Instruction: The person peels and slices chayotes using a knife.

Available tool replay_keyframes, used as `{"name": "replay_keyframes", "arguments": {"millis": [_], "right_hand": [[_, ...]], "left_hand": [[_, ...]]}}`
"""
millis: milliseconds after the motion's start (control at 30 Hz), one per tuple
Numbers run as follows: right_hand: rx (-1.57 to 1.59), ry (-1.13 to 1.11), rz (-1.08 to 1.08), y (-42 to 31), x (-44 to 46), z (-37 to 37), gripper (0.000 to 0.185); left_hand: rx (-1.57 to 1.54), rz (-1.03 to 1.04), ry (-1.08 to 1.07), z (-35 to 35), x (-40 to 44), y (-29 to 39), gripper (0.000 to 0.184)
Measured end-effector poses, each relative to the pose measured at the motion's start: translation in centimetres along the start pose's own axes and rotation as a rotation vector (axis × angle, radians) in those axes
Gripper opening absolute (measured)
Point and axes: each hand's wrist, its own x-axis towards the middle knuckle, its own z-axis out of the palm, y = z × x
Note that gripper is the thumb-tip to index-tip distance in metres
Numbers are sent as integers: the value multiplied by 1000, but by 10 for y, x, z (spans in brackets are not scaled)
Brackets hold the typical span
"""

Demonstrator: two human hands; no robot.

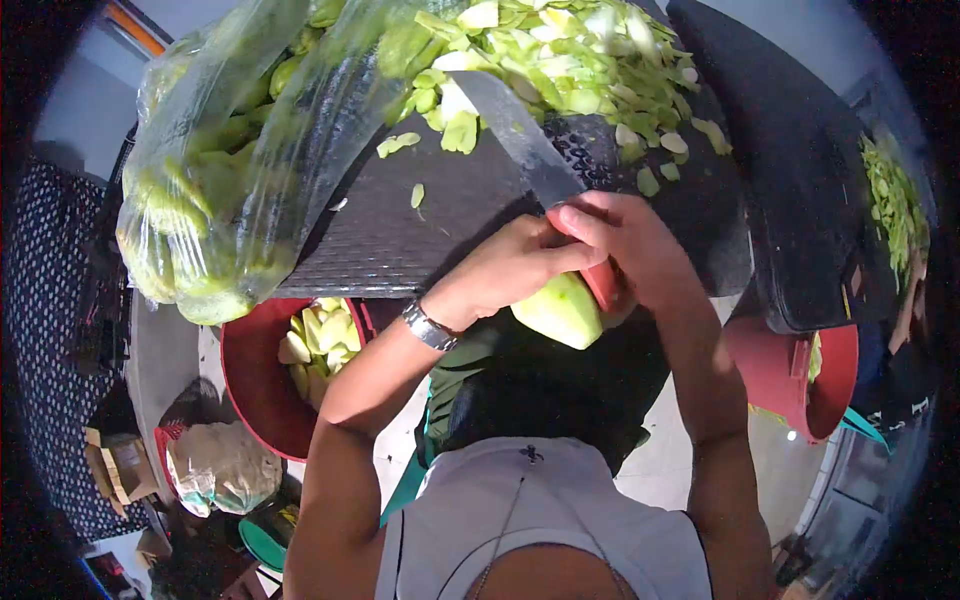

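At far left, a clear plastic bag (205,235) full of green vegetables sits against the left side of the dark bench (370,240) and sags over its near edge. Below it, a red bucket (240,375) holds pale cut pieces (325,342), and a filled translucent sack (225,462) stands near the bucket on its left.

Coming in from the left, the left hand (515,262), with a metal wristwatch (428,326) at its wrist, is bent over the upper side of a pale green peeled vegetable (560,312). The vegetable is just off the near edge of the bench, above the person's lap, its lower end jutting clear below the fingers. The left fingers grip it from above; their tips are mostly hidden, and the thumb points right, towards the knife handle.

The knife (520,140) slants from upper left to lower right, its broad blade over the bench and its red handle lying just right of the vegetable. The right hand (630,245) has its fingers curled closely round that handle, beside the left thumb.

Beyond the hands, peelings (580,65) lie heaped along the far part of the bench. Farther right are a dark panel (800,170) and another red bucket (765,370).
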Motion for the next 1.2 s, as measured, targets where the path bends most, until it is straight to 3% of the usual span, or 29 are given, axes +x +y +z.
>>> {"name": "replay_keyframes", "arguments": {"millis": [100,200,233,333,367,400,433,533,600,700,800,833,933,967,1100,1200], "right_hand": [[-87,139,-85,-6,5,-20,34],[-141,354,-140,-23,4,-46,35],[-156,424,-166,-27,3,-53,36],[183,381,-175,-39,-10,-68,35],[143,403,-215,-37,-11,-63,33],[103,426,-258,-32,-10,-57,32],[62,450,-302,-27,-8,-52,31],[-83,396,-144,-16,-2,-44,30],[-237,521,-149,2,9,-44,25],[-71,560,-252,-3,-7,-28,23],[118,501,-375,-13,-19,0,32],[153,479,-416,-14,-20,3,36],[-88,428,-275,13,-15,9,43],[-115,355,-318,23,-19,16,60],[-246,196,-478,38,-39,36,84],[-219,166,-415,40,-40,40,78]], "left_hand": [[-268,11,-180,-5,6,-7,43],[-762,-138,-229,-12,1,-19,54],[-796,-54,-134,-11,-2,-19,61],[-982,106,169,-13,-1,-19,49],[-1075,99,257,-12,3,-15,31],[-1171,53,269,-17,6,-11,32],[-1136,93,302,-23,9,-12,32],[-981,188,391,-27,17,-9,35],[-891,223,407,-25,16,-3,37],[-855,259,395,-28,18,11,39],[-976,228,121,-44,25,3,40],[-1062,197,134,-42,29,2,39],[-1238,116,178,-28,41,3,39],[-1246,103,201,-25,42,5,39],[-1189,84,337,-11,38,4,35],[-1155,110,298,-9,43,-6,33]]}}
